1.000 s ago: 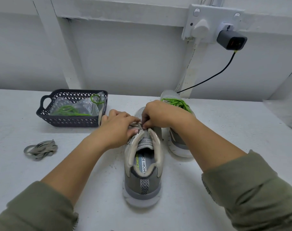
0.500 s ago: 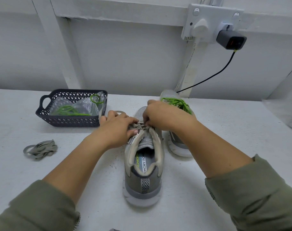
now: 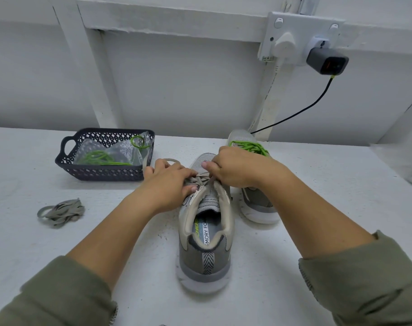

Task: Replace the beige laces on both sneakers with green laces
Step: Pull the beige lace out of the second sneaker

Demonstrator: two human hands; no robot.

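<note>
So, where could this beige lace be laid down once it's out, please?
Bare table lies between the lace bundle and the near shoe, and right of the far shoe. It is crowded between the basket and the left hand.

Even, soft light; edges perhaps warped.

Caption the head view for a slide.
Left hand and right hand grip the beige lace on the near sneaker; the far sneaker already wears green laces.
</note>
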